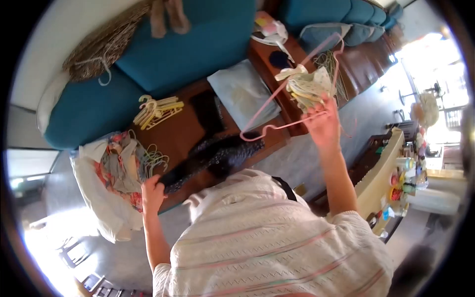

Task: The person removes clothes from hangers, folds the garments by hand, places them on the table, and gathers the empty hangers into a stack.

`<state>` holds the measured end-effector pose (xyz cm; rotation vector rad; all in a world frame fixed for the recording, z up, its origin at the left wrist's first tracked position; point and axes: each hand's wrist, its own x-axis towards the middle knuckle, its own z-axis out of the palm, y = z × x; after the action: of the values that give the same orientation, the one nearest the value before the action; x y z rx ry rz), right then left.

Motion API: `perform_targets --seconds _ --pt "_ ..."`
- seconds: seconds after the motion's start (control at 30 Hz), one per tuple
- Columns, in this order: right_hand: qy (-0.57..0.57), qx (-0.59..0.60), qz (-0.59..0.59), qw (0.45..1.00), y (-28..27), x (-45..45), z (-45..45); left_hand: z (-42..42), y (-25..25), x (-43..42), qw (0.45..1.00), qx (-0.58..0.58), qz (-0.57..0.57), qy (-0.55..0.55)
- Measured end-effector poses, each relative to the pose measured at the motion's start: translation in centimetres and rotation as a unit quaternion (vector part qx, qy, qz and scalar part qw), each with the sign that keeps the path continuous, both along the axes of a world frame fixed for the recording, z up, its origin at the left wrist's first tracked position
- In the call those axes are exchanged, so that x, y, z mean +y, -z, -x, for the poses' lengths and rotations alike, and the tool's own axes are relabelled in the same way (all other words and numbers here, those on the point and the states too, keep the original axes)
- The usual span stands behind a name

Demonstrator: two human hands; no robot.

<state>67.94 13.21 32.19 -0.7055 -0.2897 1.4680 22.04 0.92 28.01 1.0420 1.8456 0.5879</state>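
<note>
In the head view, my left hand [153, 194] is closed on the edge of a dark garment with small pale specks [217, 159]. The cloth stretches to the right across the front of the wooden seat. My right hand [322, 121] is raised on the right, with its fingers gripping a pink clothes hanger [265, 105]. The hanger is tilted and appears to have nothing hung on it. Behind the right hand, a bundle of pale patterned cloth [309, 84] lies on a wooden side table [267, 57].
Yellow and white hangers [157, 112] and a folded light-blue cloth [245, 94] lie on the wooden seat [190, 129]. Green hangers [155, 161] sit beside piled clothes [118, 166] at left. Teal cushions [193, 47] line the back. A cluttered counter [381, 188] stands at right.
</note>
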Motion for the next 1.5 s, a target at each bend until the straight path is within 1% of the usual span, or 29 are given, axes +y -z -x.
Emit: perform_targets --seconds 0.1,0.13,0.2,0.23,0.27,0.33,0.4,0.47,0.53,0.6,0.67,0.7,0.77,0.83,0.87,0.9,0.93,1.0,1.03,1.1,1.13,1.2,1.23,1.27,1.33,1.37,1.4,1.47,1.5 --pt "0.061 0.016 0.0 0.998 1.7 -0.3 -9.2 -3.4 -1.6 0.9 0.987 0.104 -0.075 0.096" --pt "0.078 0.022 -0.003 0.997 2.2 -0.7 -11.9 -4.8 -2.6 0.9 0.988 0.074 -0.091 0.099" --pt "0.094 -0.058 0.035 0.993 5.2 -0.7 -19.1 -8.1 -5.4 1.7 0.988 0.019 -0.117 0.101" --pt "0.099 -0.099 0.052 0.989 6.1 0.0 -21.9 -9.6 -6.6 2.1 0.985 0.036 -0.13 0.11" --pt "0.114 -0.195 0.105 0.969 5.4 0.9 -23.3 -10.8 -7.7 2.4 0.981 0.053 -0.142 0.12" --pt "0.139 -0.379 0.203 0.892 3.3 3.6 -25.5 -12.3 -8.2 3.0 0.974 0.088 -0.164 0.132" --pt "0.092 -0.534 0.194 0.817 3.1 8.1 -30.2 -13.1 -8.1 3.3 0.966 0.124 -0.184 0.134" --pt "0.032 -0.705 0.126 0.697 1.0 12.9 -33.5 -13.7 -8.4 3.6 0.964 0.131 -0.192 0.131" --pt "-0.038 -0.755 0.001 0.654 -0.6 15.7 -32.0 -13.1 -9.5 3.4 0.965 0.15 -0.169 0.131" --pt "-0.097 -0.738 -0.012 0.668 3.7 18.3 -31.3 -12.4 -10.5 3.0 0.958 0.179 -0.195 0.111" --pt "-0.15 -0.723 -0.034 0.673 7.9 21.2 -29.5 -11.6 -11.6 2.4 0.968 0.171 -0.169 0.067" --pt "-0.227 -0.696 -0.049 0.68 8.7 19.4 -22.9 -11.2 -11.9 2.2 0.975 0.153 -0.157 0.03" --pt "-0.403 -0.636 -0.143 0.642 9.2 13.7 -10.4 -11.2 -12.6 1.6 0.983 0.11 -0.143 -0.025" --pt "-0.453 -0.546 -0.133 0.693 6.7 6.6 0.8 -11.4 -13.4 1.3 0.985 0.054 -0.159 -0.039" --pt "-0.452 -0.591 -0.195 0.639 4.0 4.1 5.4 -11.5 -13.8 1.4 0.984 0.024 -0.169 -0.043" --pt "-0.433 -0.554 -0.229 0.673 4.2 3.2 8.6 -12.2 -14.7 1.5 0.988 0.034 -0.141 -0.059" --pt "-0.413 -0.516 -0.263 0.703 5.3 3.3 10.7 -12.5 -15.1 1.7 0.987 0.028 -0.148 -0.05" --pt "-0.402 -0.594 -0.256 0.648 7.8 3.8 13.0 -12.2 -15.5 1.3 0.986 0.013 -0.16 -0.034" --pt "-0.395 -0.631 -0.253 0.618 9.1 3.7 14.0 -11.7 -15.6 1.0 0.987 0.028 -0.156 -0.03" --pt "-0.43 -0.662 -0.24 0.566 12.3 4.1 13.3 -10.1 -15.4 0.5 0.987 0.054 -0.151 -0.025" --pt "-0.449 -0.676 -0.233 0.536 13.2 4.8 12.5 -8.9 -14.8 0.4 0.981 0.104 -0.164 -0.014" --pt "-0.459 -0.613 -0.256 0.589 10.5 5.3 11.2 -5.3 -12.3 -0.3 0.963 0.203 -0.177 0.005" --pt "-0.5 -0.601 -0.216 0.585 8.6 5.6 10.8 -3.1 -10.5 -1.0 0.96 0.225 -0.164 0.029" --pt "-0.538 -0.588 -0.173 0.579 6.3 5.8 10.9 -1.5 -9.2 -2.1 0.946 0.258 -0.181 0.08" --pt "-0.56 -0.636 -0.205 0.49 1.5 5.0 11.5 0.8 -7.2 -4.0 0.905 0.319 -0.211 0.183" --pt "-0.57 -0.623 -0.271 0.462 0.4 4.5 11.8 0.8 -7.0 -5.2 0.937 0.238 -0.171 0.187" --pt "-0.579 -0.605 -0.335 0.432 -0.4 3.8 12.2 1.5 -6.2 -6.4 0.949 0.166 -0.158 0.217" --pt "-0.659 -0.554 -0.313 0.401 -1.5 1.5 13.1 3.1 -4.6 -8.9 0.952 0.017 -0.128 0.277" --pt "-0.704 -0.532 -0.257 0.395 -1.7 0.0 13.2 3.4 -5.0 -10.0 0.961 -0.028 -0.062 0.269"
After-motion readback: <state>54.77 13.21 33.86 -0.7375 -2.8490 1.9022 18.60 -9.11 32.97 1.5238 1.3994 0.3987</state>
